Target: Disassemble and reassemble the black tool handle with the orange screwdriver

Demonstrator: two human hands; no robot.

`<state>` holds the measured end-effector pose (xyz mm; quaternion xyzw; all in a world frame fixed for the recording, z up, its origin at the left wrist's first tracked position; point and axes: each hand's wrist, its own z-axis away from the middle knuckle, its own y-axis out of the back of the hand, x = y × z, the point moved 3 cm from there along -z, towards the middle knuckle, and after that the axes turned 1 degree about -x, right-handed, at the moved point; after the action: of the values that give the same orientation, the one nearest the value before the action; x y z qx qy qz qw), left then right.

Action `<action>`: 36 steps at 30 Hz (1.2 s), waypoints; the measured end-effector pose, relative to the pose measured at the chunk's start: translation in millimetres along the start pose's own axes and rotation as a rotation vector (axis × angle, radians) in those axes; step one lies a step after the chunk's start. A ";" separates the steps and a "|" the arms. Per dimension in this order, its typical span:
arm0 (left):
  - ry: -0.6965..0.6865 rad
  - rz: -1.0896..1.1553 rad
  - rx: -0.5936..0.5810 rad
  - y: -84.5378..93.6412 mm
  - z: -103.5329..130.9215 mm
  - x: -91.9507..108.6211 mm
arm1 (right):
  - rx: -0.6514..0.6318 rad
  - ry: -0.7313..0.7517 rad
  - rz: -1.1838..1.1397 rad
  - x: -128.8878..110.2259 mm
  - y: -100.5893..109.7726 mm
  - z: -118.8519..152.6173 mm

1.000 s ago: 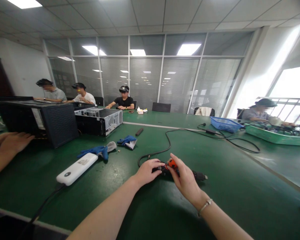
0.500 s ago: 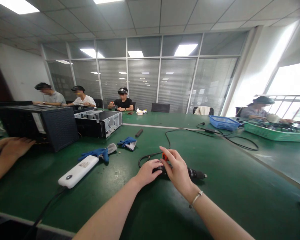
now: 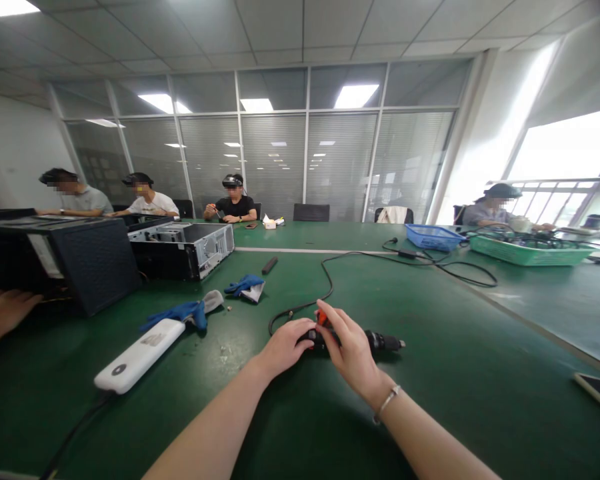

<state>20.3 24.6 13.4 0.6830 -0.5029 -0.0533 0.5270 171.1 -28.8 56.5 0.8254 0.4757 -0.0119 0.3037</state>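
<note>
A black electric screwdriver (image 3: 386,342) lies on the green table (image 3: 430,413) in front of me, its metal tip pointing right. My left hand (image 3: 287,345) is closed round its left end. Over its middle, my right hand (image 3: 347,347) pinches a small orange-red part (image 3: 322,317) between thumb and fingers; a bracelet is on that wrist. How far this part touches the tool is hidden by my fingers. A black cable (image 3: 275,320) runs from behind my left hand across the table.
Left stand a black computer case (image 3: 105,260) and an open metal case (image 3: 215,247), with another person's hand (image 3: 5,320) there. Nearer are blue gloves (image 3: 193,313) and a white device (image 3: 140,357). Blue (image 3: 433,239) and green baskets (image 3: 530,252) sit far right; several people sit around.
The view has turned slightly right, so the scene sits further left. My right fingers have closed in lower around the orange-red part. My left hand keeps its place on the tool.
</note>
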 end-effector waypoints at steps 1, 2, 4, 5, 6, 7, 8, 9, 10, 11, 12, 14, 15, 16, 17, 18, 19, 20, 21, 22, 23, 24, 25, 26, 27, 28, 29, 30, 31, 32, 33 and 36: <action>-0.003 0.003 -0.005 0.4 -0.3 0.7 | 0.000 0.007 -0.012 -0.5 -0.7 0.6; -0.004 0.008 -0.008 0.8 -0.6 1.3 | 0.014 0.006 -0.009 -0.5 -0.8 1.2; 0.000 0.027 -0.012 1.8 -0.9 2.0 | 0.062 -0.014 0.029 1.1 0.5 2.2; 0.002 0.041 -0.017 2.3 -0.9 2.2 | 0.082 -0.025 0.050 2.4 1.4 2.6; 0.003 0.057 -0.023 3.1 -0.9 2.5 | 0.092 -0.032 0.063 3.6 2.1 2.8; 0.005 0.072 -0.030 3.9 -0.8 2.8 | 0.092 -0.035 0.064 4.4 2.5 2.9; 0.007 0.085 -0.038 4.9 -0.7 3.1 | 0.087 -0.032 0.053 4.6 2.7 2.9; 0.009 0.096 -0.045 6.0 -0.5 3.6 | 0.081 -0.024 0.034 4.2 2.7 2.8; 0.012 0.103 -0.052 7.0 -0.4 4.2 | 0.069 -0.014 0.011 3.0 2.5 2.7; 0.015 0.106 -0.059 8.0 -0.2 5.0 | 0.056 -0.002 -0.011 1.4 2.1 2.6; 0.016 0.108 -0.068 8.9 0.0 6.0 | 0.045 0.010 -0.027 -0.3 1.8 2.5; 0.011 0.108 -0.087 10.3 0.5 8.5 | 0.041 0.022 -0.017 -3.1 1.8 2.4; 0.006 0.106 -0.097 11.0 0.8 9.8 | 0.052 0.024 0.005 -3.7 2.3 2.3; 0.000 0.102 -0.105 11.7 1.1 11.1 | 0.066 0.023 0.029 -3.9 3.0 2.2; -0.008 0.097 -0.112 12.4 1.5 12.4 | 0.079 0.021 0.047 -3.8 3.8 2.0; -0.015 0.093 -0.118 13.2 1.7 13.6 | 0.085 0.017 0.054 -3.4 4.4 1.9; -0.020 0.088 -0.124 13.9 2.0 14.6 | 0.088 0.012 0.049 -3.1 4.9 1.7; -0.022 0.084 -0.128 14.6 2.2 15.4 | 0.087 0.008 0.036 -3.0 5.3 1.6; -0.023 0.083 -0.129 15.1 2.3 16.1 | 0.085 0.005 0.022 -3.2 5.7 1.5; -0.019 0.084 -0.128 15.5 2.3 16.6 | 0.087 0.002 0.011 -3.5 6.2 1.4; -0.013 0.087 -0.126 15.6 2.4 17.0 | 0.086 0.000 0.008 -4.0 6.6 1.3; -0.004 0.091 -0.124 15.6 2.4 17.3 | 0.083 -0.001 0.015 -4.4 7.0 1.2; 0.008 0.095 -0.122 15.5 2.5 17.4 | 0.078 0.002 0.028 -4.6 7.3 1.0; 0.020 0.100 -0.120 15.3 2.5 17.5 | 0.072 0.006 0.044 -4.6 7.6 0.8; 0.032 0.104 -0.118 15.0 2.7 17.4 | 0.069 0.011 0.057 -4.4 7.8 0.7; 0.042 0.108 -0.116 14.9 2.9 17.1 | 0.064 0.018 0.061 -4.2 7.9 0.6; 0.049 0.111 -0.114 14.7 3.1 16.8 | 0.061 0.028 0.054 -4.2 8.0 0.7; 0.054 0.114 -0.111 14.6 3.4 16.3 | 0.056 0.037 0.038 -4.4 8.0 0.9; 0.057 0.116 -0.106 14.5 3.7 15.7 | 0.041 0.044 0.019 -5.0 7.6 1.3; 0.060 0.117 -0.101 14.4 4.1 15.1 | 0.025 0.046 0.004 -6.0 7.2 1.7; 0.062 0.117 -0.097 14.3 4.4 14.5 | 0.011 0.039 -0.005 -7.0 7.0 2.1; 0.061 0.119 -0.088 14.0 5.2 14.2 | 0.014 -0.008 0.024 -9.4 7.9 2.3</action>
<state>15.2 11.4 28.4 0.6294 -0.5233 -0.0232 0.5740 172.8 -40.1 61.5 0.8332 0.4644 -0.0150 0.2999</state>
